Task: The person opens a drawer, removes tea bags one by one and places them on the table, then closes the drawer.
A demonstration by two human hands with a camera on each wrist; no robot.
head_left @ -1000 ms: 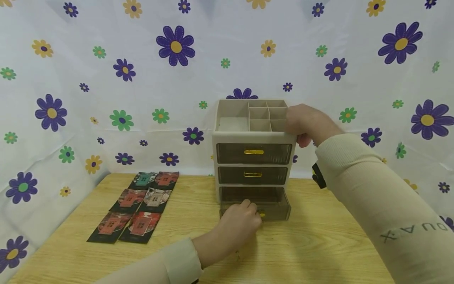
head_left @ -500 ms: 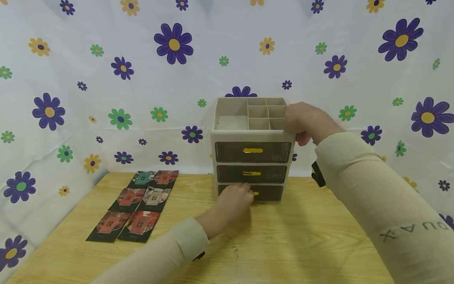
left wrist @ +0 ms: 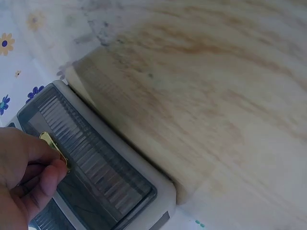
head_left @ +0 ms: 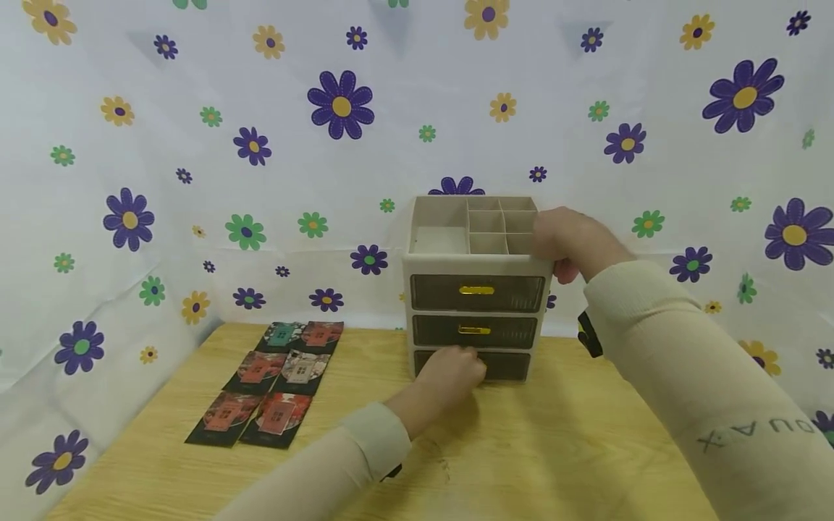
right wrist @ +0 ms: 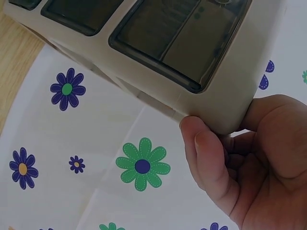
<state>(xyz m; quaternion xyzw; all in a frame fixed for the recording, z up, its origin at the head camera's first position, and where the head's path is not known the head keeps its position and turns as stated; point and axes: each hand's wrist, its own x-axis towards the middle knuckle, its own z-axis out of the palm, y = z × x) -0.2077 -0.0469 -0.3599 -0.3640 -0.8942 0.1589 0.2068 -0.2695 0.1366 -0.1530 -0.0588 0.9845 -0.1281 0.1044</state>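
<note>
A cream desktop drawer organizer (head_left: 478, 263) stands at the back of the table, its three dark translucent drawers pushed in. My left hand (head_left: 454, 370) is at the bottom drawer (head_left: 508, 366) and partly covers it. In the left wrist view, thumb and fingers of that hand pinch the drawer's gold handle (left wrist: 56, 149). My right hand (head_left: 570, 239) grips the organizer's upper right corner; the right wrist view shows fingers (right wrist: 207, 155) and thumb on either side of that corner. The open top tray has one wide section and several small compartments (head_left: 486, 221).
Several dark packets with red, green or pale labels lie in two columns at the left of the wooden table (head_left: 521, 463), such as this red-labelled packet (head_left: 276, 420). A white cloth (head_left: 417, 94) printed with flowers hangs behind.
The bottom drawer, pulled out one second ago, has slid back into the organizer with my left hand on its handle. My right hand keeps its place at the corner. The head view has shifted slightly.
</note>
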